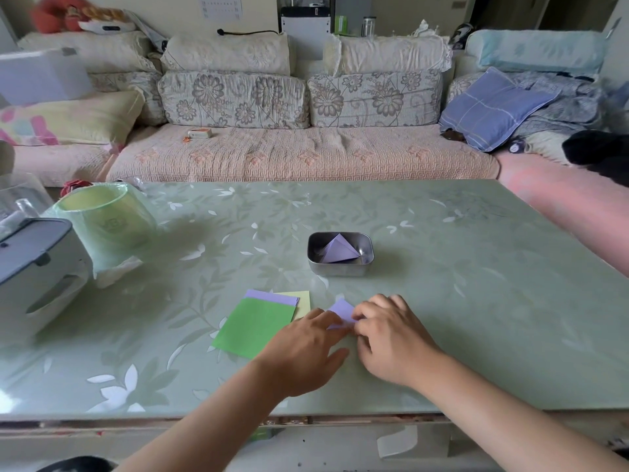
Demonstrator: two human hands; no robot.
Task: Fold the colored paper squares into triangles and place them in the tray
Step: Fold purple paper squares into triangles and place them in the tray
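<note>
two hands meet over a small lilac paper [342, 310] that lies on the table [476, 267] just in front of the tray [340, 269], on the person's side of it. the left hand [303, 349] lies low with fairly straight fingers, its fingertips pressing the paper's left part down. the right hand [391, 338] has its fingers curled, and they pinch the paper's right edge. how far the sheet is folded is hidden beneath them. inside the tray rests one folded lilac triangle [338, 251]. in front of the tray and to its left lies a loose stack: a green square [253, 327] on top, with a lilac square [270, 297] and a yellow square [302, 301] peeking out behind. well left of the tray stand a pale green tub [109, 219] and a white appliance [37, 267].
</note>
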